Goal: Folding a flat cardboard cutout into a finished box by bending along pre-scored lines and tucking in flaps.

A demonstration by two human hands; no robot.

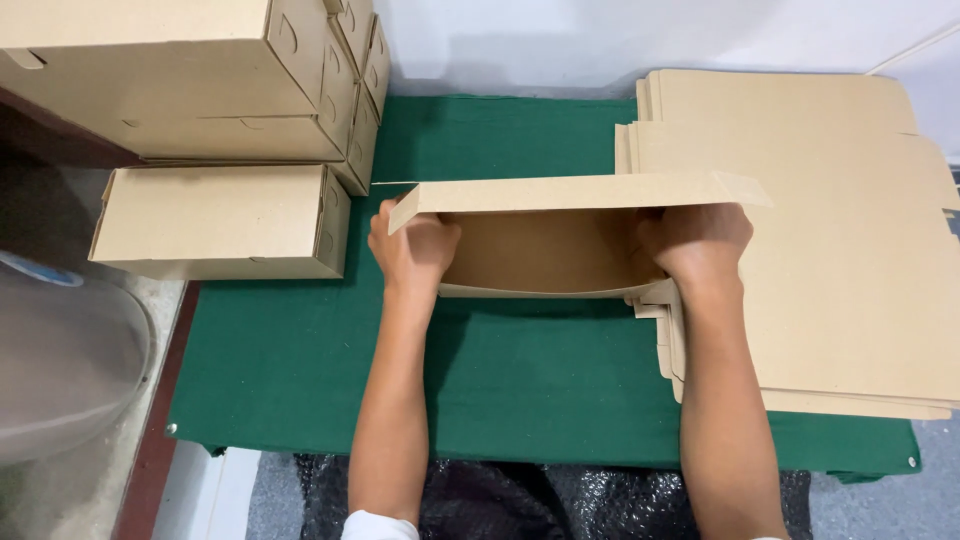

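A table (300,370) covered in green felt-like cloth carries everything. On its right side lies a broad stack of flat cardboard blanks (830,260), plain brown, matte and smooth, with notched edges, reaching from the far wall to the near edge. At the far left stands a pile of finished boxes (200,90), rectangular, of the same cardboard, with one more closed box (215,220) set lower in front of them.

Between these, near the middle of the table, sits the half-formed box (550,250), open towards the person, its long axis running left to right, with a long flap (580,192) standing over its far wall. The box lies directly between the two hands, so neither is nearer. The left hand (410,250) is curled around the box's left end, fingers tucked inside and gripping the end wall. The right hand (695,240) is closed likewise over the right end, just beside the stack of blanks.
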